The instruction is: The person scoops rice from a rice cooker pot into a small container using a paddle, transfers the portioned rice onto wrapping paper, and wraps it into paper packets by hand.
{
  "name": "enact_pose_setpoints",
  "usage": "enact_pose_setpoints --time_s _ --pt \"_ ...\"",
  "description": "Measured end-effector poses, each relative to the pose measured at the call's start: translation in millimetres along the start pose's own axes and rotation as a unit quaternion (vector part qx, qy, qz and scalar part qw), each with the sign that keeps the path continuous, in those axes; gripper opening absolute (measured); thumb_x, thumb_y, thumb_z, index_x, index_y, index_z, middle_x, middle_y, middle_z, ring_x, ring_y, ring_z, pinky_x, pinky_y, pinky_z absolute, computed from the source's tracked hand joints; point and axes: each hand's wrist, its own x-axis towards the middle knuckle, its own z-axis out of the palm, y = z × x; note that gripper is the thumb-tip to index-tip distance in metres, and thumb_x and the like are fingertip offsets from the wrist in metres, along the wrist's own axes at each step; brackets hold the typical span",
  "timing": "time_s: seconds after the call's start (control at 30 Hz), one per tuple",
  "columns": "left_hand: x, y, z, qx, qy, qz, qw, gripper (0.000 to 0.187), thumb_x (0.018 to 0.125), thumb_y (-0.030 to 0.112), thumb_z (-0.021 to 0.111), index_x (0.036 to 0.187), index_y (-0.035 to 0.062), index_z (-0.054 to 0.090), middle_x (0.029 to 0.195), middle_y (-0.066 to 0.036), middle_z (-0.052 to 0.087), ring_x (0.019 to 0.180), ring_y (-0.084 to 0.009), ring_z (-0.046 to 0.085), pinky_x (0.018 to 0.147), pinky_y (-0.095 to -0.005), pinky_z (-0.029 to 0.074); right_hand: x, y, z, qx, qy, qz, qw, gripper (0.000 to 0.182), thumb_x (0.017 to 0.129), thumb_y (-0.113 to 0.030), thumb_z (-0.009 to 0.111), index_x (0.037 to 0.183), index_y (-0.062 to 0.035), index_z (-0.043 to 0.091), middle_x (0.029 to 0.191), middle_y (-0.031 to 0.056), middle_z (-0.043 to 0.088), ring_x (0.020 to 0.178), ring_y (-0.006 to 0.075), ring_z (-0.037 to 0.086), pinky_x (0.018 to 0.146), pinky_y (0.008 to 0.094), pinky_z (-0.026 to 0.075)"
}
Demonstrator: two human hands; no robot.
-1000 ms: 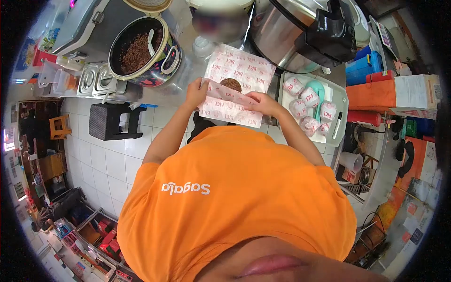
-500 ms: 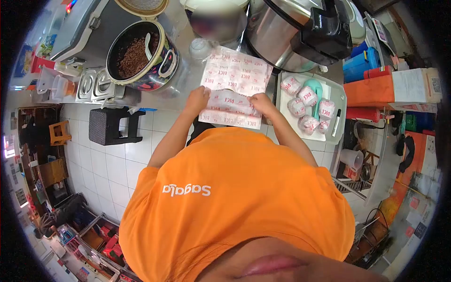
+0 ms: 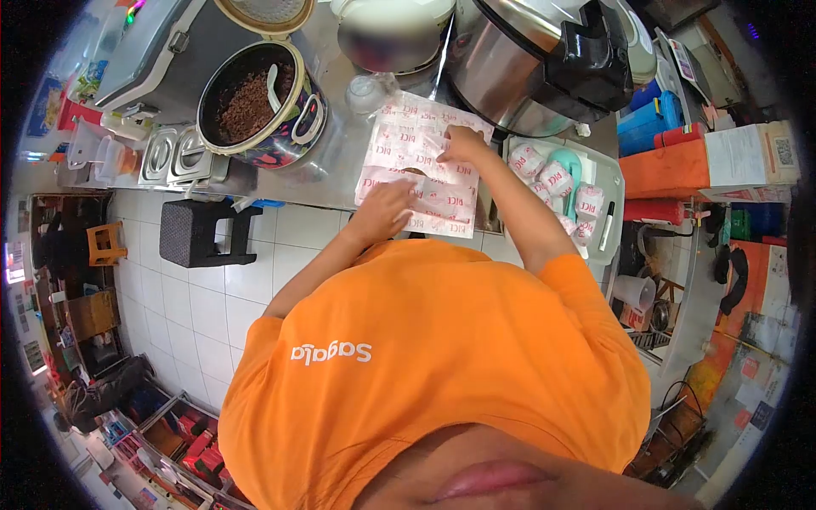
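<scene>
Sheets of white wrapping paper [image 3: 393, 146] with red print lie on the metal counter in front of me, with a small dark gap near their middle. My left hand [image 3: 384, 211] rests on the lower left part of the paper, its fingers lying along the surface. Farther up, my right hand [image 3: 466, 146] is over the right side of the sheets, thumb and fingers apart and bent down towards the paper. A tray [image 3: 612, 174] to the right holds several wrapped round bundles [image 3: 590, 201], a turquoise utensil [image 3: 564, 159] and a marker [image 3: 606, 226].
An open pot [image 3: 293, 153] of brown grains with a white spoon [image 3: 273, 89] stands at the left. Beyond the paper are a clear cup [image 3: 365, 93] and a large steel cooker [image 3: 510, 72]. Lidded steel containers [image 3: 159, 155] line the far left; a black stool [image 3: 200, 234] is below.
My right hand has moved up from the paper's right edge onto its upper part. My left hand has shifted down and right. The raised paper fold between them now lies flatter.
</scene>
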Motion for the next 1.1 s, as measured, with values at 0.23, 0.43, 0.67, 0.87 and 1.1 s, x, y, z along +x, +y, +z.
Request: enact_pose_setpoints --time_s 0.23,0.43,0.67,0.87,1.1 --pt "-5 -4 21 0.052 -0.066 -0.017 0.996 0.06 0.086 0.027 0.055 0.138 0.0065 0.034 0.142 -0.012 0.035 0.135 -0.0267 0.026 0.109 -0.0444 0.023 -19 -15 -9 0.149 -0.061 -0.208 0.965 0.041 0.061 -0.023 0.078 0.094 -0.004 0.062 0.09 0.0158 0.064 0.085 0.0308 0.062 0.073 0.0382 0.049" --pt "-9 -22 23 -0.101 -0.063 -0.028 0.992 0.035 0.079 0.014 0.06 0.112 0.005 0.053 0.122 -0.015 0.047 0.118 -0.0335 0.041 0.103 -0.05 0.028 -81 -36 36 0.167 -0.092 -0.191 0.963 0.023 0.071 -0.012 0.063 0.093 -0.0054 0.062 0.088 0.0168 0.063 0.083 0.0323 0.061 0.072 0.038 0.048" --pt "7 1 -25 0.224 0.15 -0.057 0.961 0.037 0.072 0.007 0.061 0.109 0.0119 0.06 0.127 -0.008 0.043 0.119 -0.0332 0.039 0.096 -0.0508 0.03 -112 -33 43 0.188 0.03 -0.206 0.96 0.018 0.074 -0.007 0.056 0.091 -0.0068 0.064 0.09 0.013 0.059 0.087 0.0315 0.058 0.075 0.0389 0.048" --pt "1 -39 -23 0.071 -0.025 -0.056 0.996 0.016 0.07 0.0 0.059 0.084 0.0053 0.06 0.085 -0.011 0.06 0.084 -0.0287 0.058 0.078 -0.0362 0.045 -113 -22 60 0.181 0.077 -0.2 0.96 0.016 0.074 -0.008 0.056 0.088 -0.0048 0.064 0.091 0.0137 0.056 0.092 0.033 0.055 0.077 0.0398 0.047" --pt "-10 -55 7 -0.11 -0.017 -0.048 0.993 0.014 0.072 0.004 0.062 0.086 0.0012 0.061 0.092 -0.011 0.061 0.088 -0.0302 0.058 0.078 -0.036 0.048 -120 -29 79 0.222 0.161 -0.227 0.934 0.015 0.072 -0.005 0.057 0.086 -0.0007 0.061 0.092 0.0172 0.057 0.091 0.0347 0.055 0.08 0.0403 0.046"
